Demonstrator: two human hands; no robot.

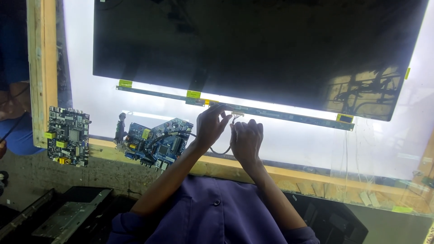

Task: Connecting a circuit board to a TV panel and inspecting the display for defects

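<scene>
A large dark display panel [253, 49] lies on a lit white table [298, 144]. A long thin green driver strip [289, 115] runs along its near edge. My left hand [210, 126] pinches a small cable connector [237, 114] at the strip. My right hand [247, 140] sits just beside it, fingers curled on the same connector end. A dark cable [220, 152] loops from the connector back to a blue circuit board [156, 142] at the left.
A second circuit board [68, 135] hangs over the wooden frame [43, 68] at the left. Yellow tape tabs [193, 94] hold the strip. Dark metal parts [68, 217] lie below the table. Another person's blue clothing [13, 90] shows at far left.
</scene>
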